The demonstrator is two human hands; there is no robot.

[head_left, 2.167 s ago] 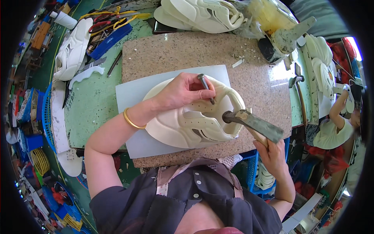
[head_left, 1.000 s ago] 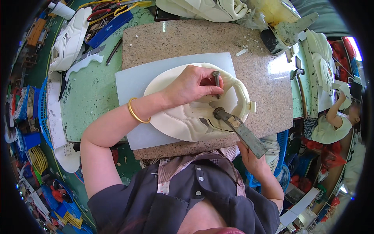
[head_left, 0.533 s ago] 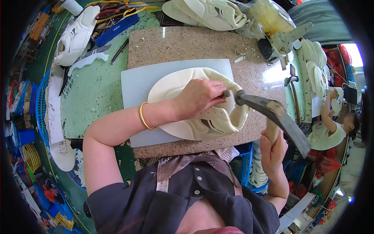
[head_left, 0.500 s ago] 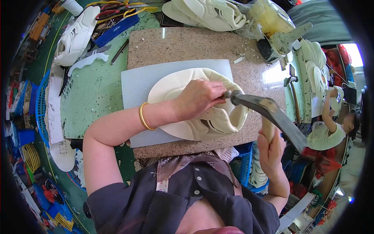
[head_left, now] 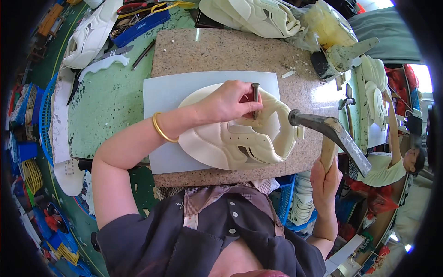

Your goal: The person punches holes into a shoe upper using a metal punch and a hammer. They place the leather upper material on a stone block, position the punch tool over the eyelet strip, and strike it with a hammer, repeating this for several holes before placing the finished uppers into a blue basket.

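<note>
My left hand (head_left: 226, 102), with a gold bangle at the wrist, is closed on a short metal hole punch (head_left: 256, 92). The punch stands nearly upright over a cream shoe upper (head_left: 207, 145), its lower end by the row of eyelet holes. Under the upper is a pale grey-white board (head_left: 159, 87). My right hand (head_left: 325, 182) grips the wooden handle of a hammer (head_left: 330, 129). The hammer's round face hangs to the right of the punch, apart from it, beside the upper's collar.
The board rests on a speckled stone slab (head_left: 207, 51) on a green table (head_left: 106, 101). More white uppers (head_left: 254, 18), a blue tool case (head_left: 140, 30) and a bagged yellowish container (head_left: 334, 27) stand behind. Another hammer (head_left: 348, 108) lies right, where a person (head_left: 387, 164) works.
The hammer has drawn back to the right, away from the punch. My left hand has shifted slightly left and tipped the punch more upright, showing more of it.
</note>
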